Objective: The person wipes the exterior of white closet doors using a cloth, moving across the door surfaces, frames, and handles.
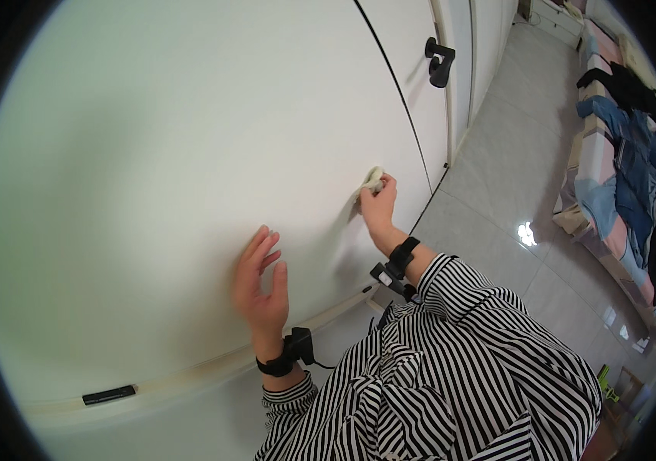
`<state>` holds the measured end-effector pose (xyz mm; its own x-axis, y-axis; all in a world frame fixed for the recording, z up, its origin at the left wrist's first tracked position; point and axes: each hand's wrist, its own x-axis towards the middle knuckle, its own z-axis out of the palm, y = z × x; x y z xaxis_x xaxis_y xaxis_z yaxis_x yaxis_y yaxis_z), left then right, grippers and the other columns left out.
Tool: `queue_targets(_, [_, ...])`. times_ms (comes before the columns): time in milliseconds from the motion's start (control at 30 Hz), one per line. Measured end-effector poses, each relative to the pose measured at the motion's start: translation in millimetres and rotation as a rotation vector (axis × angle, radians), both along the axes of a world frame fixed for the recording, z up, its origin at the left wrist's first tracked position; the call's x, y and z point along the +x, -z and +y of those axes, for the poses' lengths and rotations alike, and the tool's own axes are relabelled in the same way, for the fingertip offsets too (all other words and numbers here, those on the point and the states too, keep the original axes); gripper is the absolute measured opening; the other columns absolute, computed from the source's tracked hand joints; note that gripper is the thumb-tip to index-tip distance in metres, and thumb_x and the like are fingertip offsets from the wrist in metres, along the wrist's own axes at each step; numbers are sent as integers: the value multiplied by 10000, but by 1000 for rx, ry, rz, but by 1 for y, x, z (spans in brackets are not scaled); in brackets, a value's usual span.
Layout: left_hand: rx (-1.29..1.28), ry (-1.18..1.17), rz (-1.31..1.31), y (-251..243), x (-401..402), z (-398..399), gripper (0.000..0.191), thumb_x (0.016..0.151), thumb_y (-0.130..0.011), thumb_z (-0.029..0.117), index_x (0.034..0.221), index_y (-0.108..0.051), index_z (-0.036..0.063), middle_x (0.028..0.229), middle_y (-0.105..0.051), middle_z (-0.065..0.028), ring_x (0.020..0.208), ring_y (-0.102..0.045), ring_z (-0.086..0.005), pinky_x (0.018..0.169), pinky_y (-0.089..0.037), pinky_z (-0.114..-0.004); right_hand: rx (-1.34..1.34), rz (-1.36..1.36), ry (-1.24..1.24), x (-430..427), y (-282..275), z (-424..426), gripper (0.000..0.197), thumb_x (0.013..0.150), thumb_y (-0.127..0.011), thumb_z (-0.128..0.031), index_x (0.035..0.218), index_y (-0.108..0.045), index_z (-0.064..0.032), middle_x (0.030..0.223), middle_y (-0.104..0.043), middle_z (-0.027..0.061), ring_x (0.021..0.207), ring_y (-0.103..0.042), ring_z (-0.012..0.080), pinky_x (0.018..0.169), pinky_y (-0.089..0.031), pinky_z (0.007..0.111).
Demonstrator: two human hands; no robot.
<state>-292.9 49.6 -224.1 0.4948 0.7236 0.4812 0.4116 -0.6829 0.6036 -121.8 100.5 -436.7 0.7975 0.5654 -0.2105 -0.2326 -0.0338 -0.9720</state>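
A white door (190,144) fills the left and middle of my view, with a thin black strip curving down its panel. My right hand (380,207) pinches a crumpled pale cloth (372,180) against the door face, low and toward the handle side. My left hand (262,282) is held up beside the door with its fingers apart and nothing in it. Whether its outer edge touches the surface, I cannot tell. Each wrist wears a black strapped device. The black lever handle (442,63) is on the door at the upper right.
A black hinge (109,395) sits on the door's near edge by the frame. Grey glossy floor tiles (495,190) run along the right. Beyond them is a bed with a patchwork cover (599,190), holding blue denim clothing (639,173) and black garments. A white cabinet (555,23) stands farther back.
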Motion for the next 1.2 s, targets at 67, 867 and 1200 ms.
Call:
queue_targets(67, [-23,12,-16,7,4,3,369,859,-602,-78,1223,-620,-19,1331,-577,-192,1150,-627,-270,864,-581,-339,-57,284,31,10,10,8,477,828,-592,-14,1274,-422,2,1215,-407,189,916,-513,260,867,-471,370])
queue_targets(867, [-123,-49,-99,15,-29,-1,411,920,-556,-43,1329,-549,-3,1364,-563,-157,1166,-624,-278,927,-531,-347,700,-875,-173,-8,-146,-16,395,798,-667,54,1159,-694,-104,1227,-554,133,866,-599,235,722,-523,307])
queue_targets(1200, [-114,-74,-130,18,-18,2,395,864,-587,-87,1250,-616,-7,1299,-615,-159,1101,-660,-245,855,-563,-323,629,-983,-57,-3,-141,-21,441,740,-669,84,1149,-685,-82,1172,-591,118,858,-592,258,729,-525,319])
